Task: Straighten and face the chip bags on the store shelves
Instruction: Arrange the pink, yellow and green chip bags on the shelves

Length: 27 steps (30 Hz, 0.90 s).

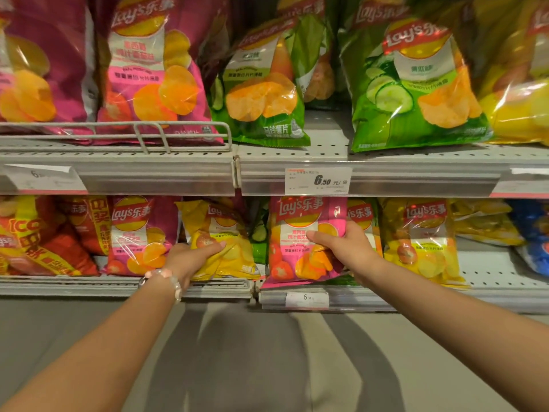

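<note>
On the lower shelf (487,278) my left hand (190,257) grips a small yellow chip bag (219,233) by its lower left part; the bag leans to the left. Just to the right, my right hand (344,245) holds a pink chip bag (297,245) at its right edge, thumb across the front. That pink bag stands upright with its bottom at the shelf's front lip. Between the two bags a green bag (259,239) shows partly, set further back.
More bags flank them: another pink bag (139,233), red bags (44,242), a yellow bag (421,239), a blue bag (531,233). The upper shelf (326,138) carries larger pink, green and yellow bags behind a wire rail (148,135). Price tags (318,181) hang on the shelf edges.
</note>
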Motion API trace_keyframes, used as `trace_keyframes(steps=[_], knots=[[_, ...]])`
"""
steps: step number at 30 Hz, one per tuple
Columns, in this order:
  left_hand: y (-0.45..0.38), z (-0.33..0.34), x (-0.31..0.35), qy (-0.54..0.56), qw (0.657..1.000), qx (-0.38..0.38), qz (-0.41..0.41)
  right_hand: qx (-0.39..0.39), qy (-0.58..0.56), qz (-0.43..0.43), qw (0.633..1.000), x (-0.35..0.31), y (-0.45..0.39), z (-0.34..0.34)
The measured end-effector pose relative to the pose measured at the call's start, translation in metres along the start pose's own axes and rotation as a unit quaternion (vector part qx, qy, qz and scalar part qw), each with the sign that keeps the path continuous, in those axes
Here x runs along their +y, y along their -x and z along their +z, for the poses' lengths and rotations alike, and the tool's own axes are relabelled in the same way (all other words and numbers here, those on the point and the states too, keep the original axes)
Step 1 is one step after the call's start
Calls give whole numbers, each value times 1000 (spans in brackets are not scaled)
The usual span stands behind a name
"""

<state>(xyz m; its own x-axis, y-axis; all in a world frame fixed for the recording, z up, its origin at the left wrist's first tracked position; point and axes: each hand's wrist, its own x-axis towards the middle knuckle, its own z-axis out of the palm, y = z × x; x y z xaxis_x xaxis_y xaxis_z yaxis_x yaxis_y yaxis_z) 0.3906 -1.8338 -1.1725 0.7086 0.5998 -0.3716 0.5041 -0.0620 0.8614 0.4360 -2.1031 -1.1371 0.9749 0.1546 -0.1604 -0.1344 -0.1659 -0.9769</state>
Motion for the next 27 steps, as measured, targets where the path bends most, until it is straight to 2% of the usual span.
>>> trace_keyframes(steps=[9,15,20,25,27], knots=[[6,-12,-2,72,996,8,51,35,13,7,999,8,-10,-4],[26,-57,-2,123,985,-102,64,76,25,51,995,3,-26,4],[28,-84,0,183,958,-218,39,80,12,67,994,0,-36,33],[22,-90,2,210,950,-224,47,45,-39,44,997,-4,-43,71],[20,-94,2,218,949,-222,51,38,-18,55,998,-5,-47,83]])
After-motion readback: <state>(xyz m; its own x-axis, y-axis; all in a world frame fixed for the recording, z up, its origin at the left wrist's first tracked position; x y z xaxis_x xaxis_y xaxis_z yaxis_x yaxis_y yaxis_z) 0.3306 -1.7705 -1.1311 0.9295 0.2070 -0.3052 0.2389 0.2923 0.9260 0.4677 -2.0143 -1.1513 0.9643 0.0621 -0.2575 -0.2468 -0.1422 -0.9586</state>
